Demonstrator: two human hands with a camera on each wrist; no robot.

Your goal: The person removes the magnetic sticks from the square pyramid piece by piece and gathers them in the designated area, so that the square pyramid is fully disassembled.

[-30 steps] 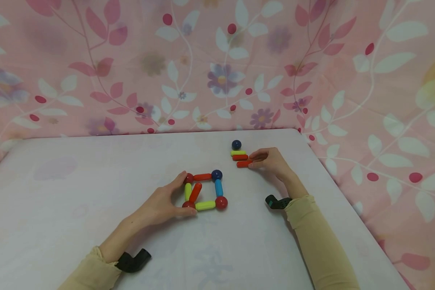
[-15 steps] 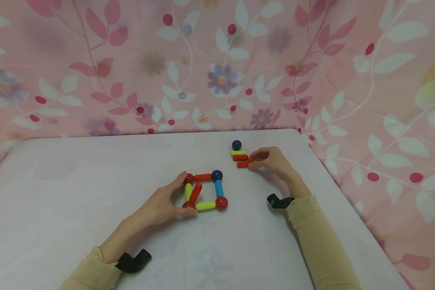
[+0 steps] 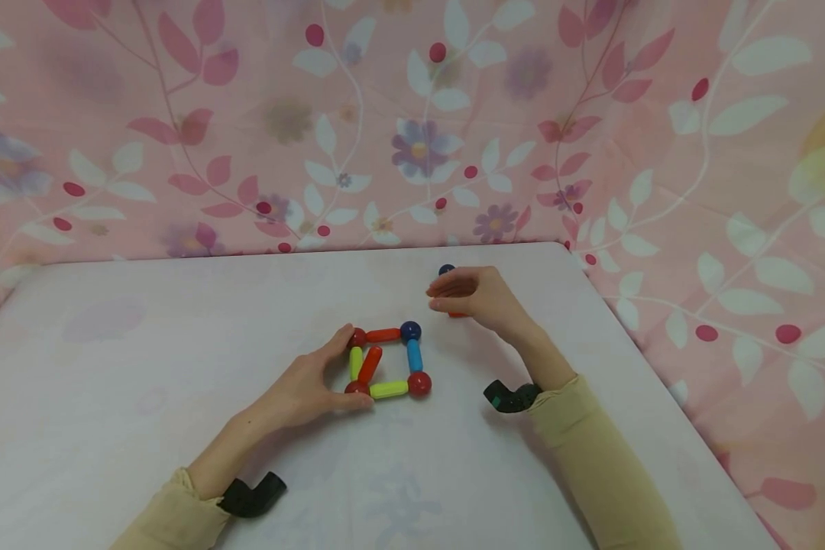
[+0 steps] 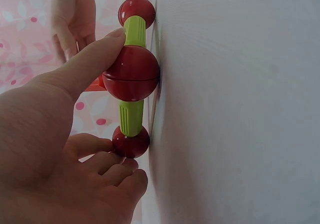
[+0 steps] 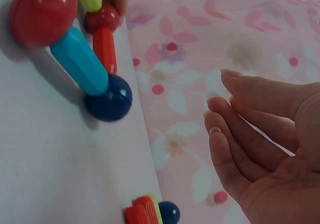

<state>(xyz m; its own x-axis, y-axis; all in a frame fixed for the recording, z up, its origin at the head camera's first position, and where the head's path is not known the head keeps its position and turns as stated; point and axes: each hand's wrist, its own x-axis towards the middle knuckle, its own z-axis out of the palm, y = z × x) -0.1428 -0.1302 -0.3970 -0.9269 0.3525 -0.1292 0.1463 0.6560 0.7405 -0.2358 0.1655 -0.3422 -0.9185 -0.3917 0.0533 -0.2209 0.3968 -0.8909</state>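
Pink floral cloth (image 3: 247, 130) hangs behind the white tabletop (image 3: 144, 328), where the ball-and-rod square (image 3: 389, 390) lies, a red rod (image 3: 370, 365) rising from its near-left red ball (image 4: 131, 73). My left hand (image 3: 305, 386) holds its left side, thumb on this ball and forefinger on the far-left red ball (image 4: 131, 144). My right hand (image 3: 488, 302) hangs in the air beyond the square, thumb apart from loosely bent fingers, near loose red and lime rods (image 5: 145, 211) beside a navy ball (image 5: 170, 212). Toward me, a faint blue mark (image 3: 402, 500) is too blurred to read.
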